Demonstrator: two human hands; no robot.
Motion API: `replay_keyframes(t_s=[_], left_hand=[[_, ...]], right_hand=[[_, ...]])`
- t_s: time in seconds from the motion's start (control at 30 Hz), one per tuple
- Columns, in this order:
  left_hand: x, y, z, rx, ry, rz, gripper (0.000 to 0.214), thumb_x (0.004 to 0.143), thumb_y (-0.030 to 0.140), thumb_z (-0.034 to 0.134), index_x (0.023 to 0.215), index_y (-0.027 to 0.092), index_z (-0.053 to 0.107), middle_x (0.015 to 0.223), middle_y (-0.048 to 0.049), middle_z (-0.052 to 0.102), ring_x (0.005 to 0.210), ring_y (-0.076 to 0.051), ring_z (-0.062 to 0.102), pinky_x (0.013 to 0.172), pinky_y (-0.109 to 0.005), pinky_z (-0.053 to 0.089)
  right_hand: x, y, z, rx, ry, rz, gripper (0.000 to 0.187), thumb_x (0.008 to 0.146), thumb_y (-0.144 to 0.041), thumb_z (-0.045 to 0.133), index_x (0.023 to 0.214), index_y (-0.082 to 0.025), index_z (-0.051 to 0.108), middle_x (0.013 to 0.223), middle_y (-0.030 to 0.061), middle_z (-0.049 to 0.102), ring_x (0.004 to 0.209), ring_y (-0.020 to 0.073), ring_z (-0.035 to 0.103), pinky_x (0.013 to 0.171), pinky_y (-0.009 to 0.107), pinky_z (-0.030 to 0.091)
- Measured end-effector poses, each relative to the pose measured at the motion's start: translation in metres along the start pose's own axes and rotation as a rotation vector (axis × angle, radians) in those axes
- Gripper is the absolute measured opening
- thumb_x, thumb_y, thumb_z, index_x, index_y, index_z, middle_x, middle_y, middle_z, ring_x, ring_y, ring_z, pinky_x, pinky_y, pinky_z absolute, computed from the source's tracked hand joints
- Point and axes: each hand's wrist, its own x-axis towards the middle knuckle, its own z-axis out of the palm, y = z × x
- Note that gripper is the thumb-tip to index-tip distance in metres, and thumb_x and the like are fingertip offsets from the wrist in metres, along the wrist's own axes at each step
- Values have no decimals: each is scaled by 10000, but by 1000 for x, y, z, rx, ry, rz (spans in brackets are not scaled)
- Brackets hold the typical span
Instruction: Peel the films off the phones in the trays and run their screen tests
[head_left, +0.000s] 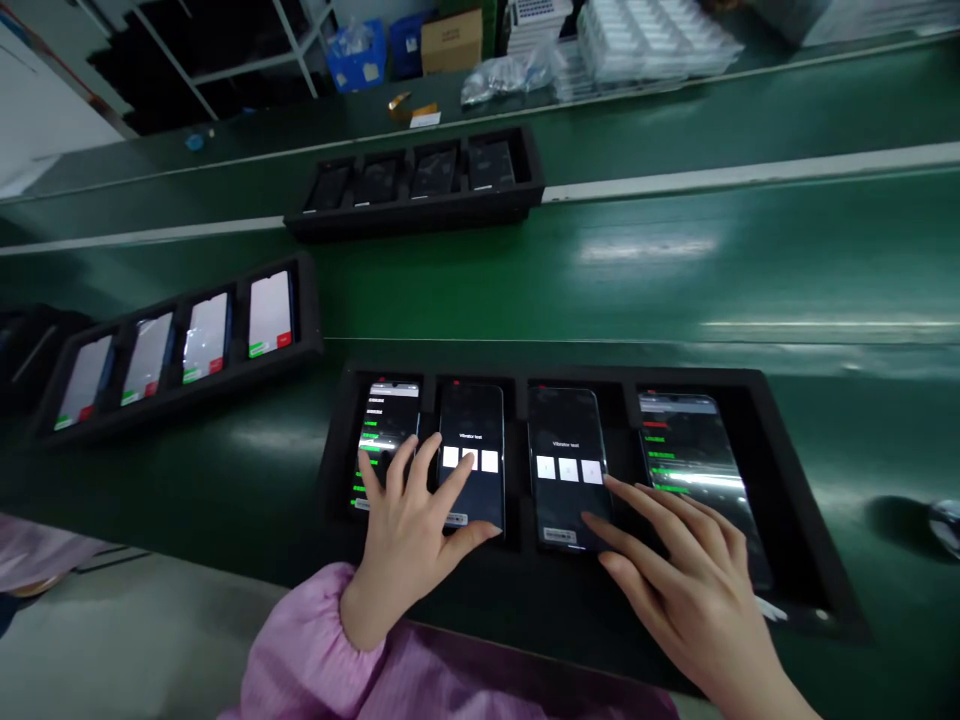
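The left hand (pixel 409 525) and right hand (pixel 694 570), fingers loosely spread and grasping nothing, are over the near four-compartment tray's (pixel 796 500) two middle smartphones (pixel 566 415), judged light, rigid, slippery and fragile, best held by their long edges.

Beneath and beyond the left hand (pixel 409 525) and the right hand (pixel 694 570), a green worktop (pixel 637 310) is being crossed by a pale strip (pixel 750 174) and streaked by reflected light (pixel 649 250). Far beyond the left hand, toward its left, a dark space (pixel 232 38) is being framed by metal shelving (pixel 244 68); farther left, a pale surface (pixel 45 110) is being seen. Nearer, left of the left hand, grey floor (pixel 187 610) is being bordered by the worktop's edge.
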Motion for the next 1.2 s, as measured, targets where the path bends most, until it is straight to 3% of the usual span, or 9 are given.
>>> replay_keyframes(t_s=[0.17,0.27,0.5,0.63,0.83,1.2], left_hand=[[-15,-14,-11,-59,134,-77,717,1027,723,399,1475,186,558,1459,-165,521,1406,-311,452,1332,-545,24],[-33,-33,-19,-48,191,-157,663,1038,672,453,1461,169,543,1407,-156,562,1367,-293,496,1332,-502,91],[-72,-61,-21,18,142,-276,583,1043,600,509,1454,189,543,1385,-142,603,1328,-298,544,1312,-506,156],[-83,-66,-19,39,97,-321,565,1042,580,521,1474,216,527,1387,-131,624,1329,-303,554,1299,-544,187],[-86,-67,-23,48,41,-342,506,1043,507,552,1476,246,539,1390,-121,642,1362,-308,547,1279,-587,244],[-98,-63,-29,70,58,-303,397,1034,433,602,1376,237,648,1363,-112,650,1348,-289,555,1304,-556,225]], right_hand=[[-6,7,3,-13,-16,-47,221,1085,-283,570,1159,-210,766,1340,138,688,1206,336,623,987,516,436],[-8,9,4,0,-3,-24,219,1085,-284,569,1154,-215,765,1330,131,697,1189,335,635,988,519,441],[-9,9,6,-4,-19,-31,234,1084,-306,561,1185,-225,756,1345,125,696,1165,342,653,972,528,448],[-9,10,9,-16,12,-41,244,1080,-318,547,1150,-222,760,1315,132,712,1138,363,669,953,537,449],[-15,17,18,-24,77,-46,207,1038,-303,604,1181,-313,753,1319,53,737,1101,341,712,906,508,470],[-14,19,21,29,95,-38,195,1006,-293,626,1149,-304,758,1275,85,754,1027,376,715,851,555,471]])
